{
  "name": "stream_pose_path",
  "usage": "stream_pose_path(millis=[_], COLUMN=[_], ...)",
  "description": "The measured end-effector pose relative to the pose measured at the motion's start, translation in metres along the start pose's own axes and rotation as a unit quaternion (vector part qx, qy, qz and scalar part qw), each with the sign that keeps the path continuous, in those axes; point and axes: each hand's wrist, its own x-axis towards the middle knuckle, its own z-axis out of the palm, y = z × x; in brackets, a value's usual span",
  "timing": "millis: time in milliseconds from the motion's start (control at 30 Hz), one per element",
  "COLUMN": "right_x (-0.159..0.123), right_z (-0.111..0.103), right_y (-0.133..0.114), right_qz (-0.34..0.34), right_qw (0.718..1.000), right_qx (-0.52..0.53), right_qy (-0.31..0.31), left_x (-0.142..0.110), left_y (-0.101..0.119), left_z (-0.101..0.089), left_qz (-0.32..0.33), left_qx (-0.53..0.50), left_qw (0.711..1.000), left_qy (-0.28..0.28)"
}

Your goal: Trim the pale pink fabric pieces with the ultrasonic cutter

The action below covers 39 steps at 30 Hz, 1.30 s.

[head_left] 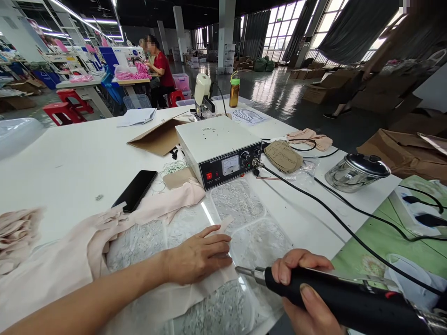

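Head view, single frame. Left hand [199, 256] lies flat, palm down, on a piece of pale pink fabric [146, 204] spread over a clear textured mat [244, 218] on the white worktop [63, 163]. Its fingers [218, 242] are stretched out and close together, not curled round anything; the tips press on the fabric's edge just beside a small pale strip [223, 224] that sticks out past the index finger. Right hand [303, 288] is wrapped around a black handheld tool [335, 300]; thumb lies along the upper side of the barrel, the other fingers are closed under it, grip firm. The tool's metal tip [246, 271] points left toward the fabric and sits just right of the left hand's fingertips, near them; whether the tip touches the fabric cannot be told. A black cable [314, 200] runs from the tool's side of the worktop to a white control box [218, 149] with a dial meter and red buttons on its black front panel, standing beyond the mat. A black phone [135, 190] lies left of the box, on the fabric's far edge. Further fabric pieces [16, 232] are heaped at the left edge. A glass pot with a metal lid [356, 172] stands right of the box, well apart from both hands. Background: a person in a red top [161, 65] seated at a sewing station, far from this worktop.
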Motion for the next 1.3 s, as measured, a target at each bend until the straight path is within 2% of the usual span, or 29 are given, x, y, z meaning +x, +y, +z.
stream_pose_path(millis=[200,467,567,767,1100,1300], right_x=[0.005,0.005,0.004,0.000,0.002,0.002], right_z=[0.006,0.005,0.006,0.000,0.001,0.000], right_y=[0.003,0.001,-0.001,0.003,0.006,0.006], right_qz=[-0.019,-0.027,-0.023,-0.006,-0.020,-0.031], right_qw=[1.000,0.999,1.000,0.999,0.998,0.997], right_qx=[0.013,-0.002,-0.001,-0.015,-0.012,-0.013], right_qy=[0.006,-0.024,-0.018,-0.047,-0.059,-0.063], left_x=[-0.001,-0.002,-0.002,-0.001,-0.003,-0.004], left_y=[-0.001,-0.001,-0.001,-0.002,-0.008,-0.008], left_z=[0.001,0.002,0.002,0.002,-0.010,-0.010], left_qz=[0.001,0.000,0.001,0.003,-0.026,-0.037], left_qx=[0.000,-0.007,-0.004,-0.013,-0.001,0.006], left_qw=[1.000,1.000,1.000,1.000,1.000,0.999], left_qy=[-0.002,0.000,0.003,0.007,-0.001,-0.005])
